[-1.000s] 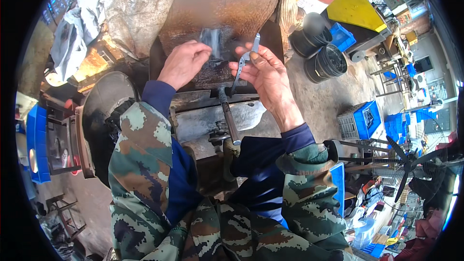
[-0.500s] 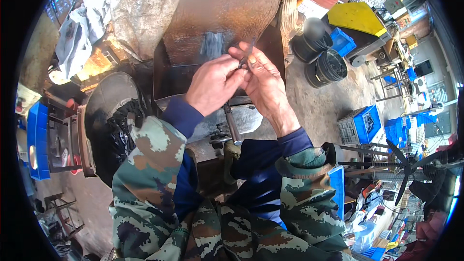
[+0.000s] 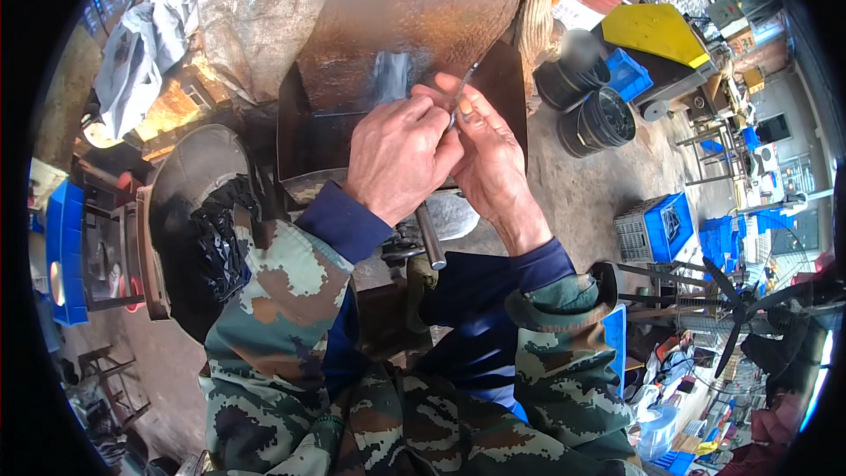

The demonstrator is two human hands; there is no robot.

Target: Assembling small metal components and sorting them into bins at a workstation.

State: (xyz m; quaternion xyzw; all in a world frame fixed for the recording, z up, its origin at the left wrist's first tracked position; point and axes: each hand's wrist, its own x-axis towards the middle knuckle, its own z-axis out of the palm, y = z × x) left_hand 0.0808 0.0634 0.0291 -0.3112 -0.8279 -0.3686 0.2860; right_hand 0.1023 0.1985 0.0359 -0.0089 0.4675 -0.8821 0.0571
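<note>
In front of the dark metal trough, my two hands meet over a thin, dark, slightly curved metal piece. Its narrow end sticks up and to the right, past the fingers. My right hand has its palm partly turned up, with thumb and fingers closed on the piece. My left hand shows its back, its fingers curled against the right hand at the piece's lower end. What the left fingertips grip is hidden. Below the hands, a metal rod slants toward me.
A black tub with dark pieces in it stands at my left. Black buckets and a grey-and-blue crate stand on the floor to the right. A black fan is at the far right. A brown stained sheet hangs behind the trough.
My left hand has shifted slightly right and rolled, now showing more of its back. The thin metal piece extends farther up and right from the fingers. The right hand has barely moved.
</note>
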